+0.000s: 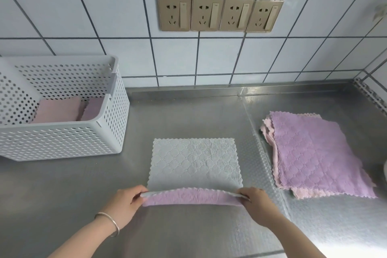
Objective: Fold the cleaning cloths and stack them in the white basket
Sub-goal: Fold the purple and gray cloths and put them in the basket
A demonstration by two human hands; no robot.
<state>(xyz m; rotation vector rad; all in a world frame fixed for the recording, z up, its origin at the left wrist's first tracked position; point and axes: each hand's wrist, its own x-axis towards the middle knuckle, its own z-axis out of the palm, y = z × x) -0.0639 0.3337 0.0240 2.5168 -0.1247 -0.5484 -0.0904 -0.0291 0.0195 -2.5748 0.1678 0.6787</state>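
A pale grey cleaning cloth (194, 161) with a purple underside lies flat on the steel counter in front of me. Its near edge is lifted and turned over, showing the purple side. My left hand (125, 201) pinches the near left corner and my right hand (257, 201) pinches the near right corner. A white perforated basket (62, 142) stands at the left against the wall, with folded pink and purple cloths (60, 111) inside. A pile of unfolded purple and pink cloths (310, 153) lies at the right.
The steel counter (188, 111) runs back to a tiled wall with several sockets (219, 13). A corner of the wall closes the counter at the far right. A white object (385, 168) shows at the right edge.
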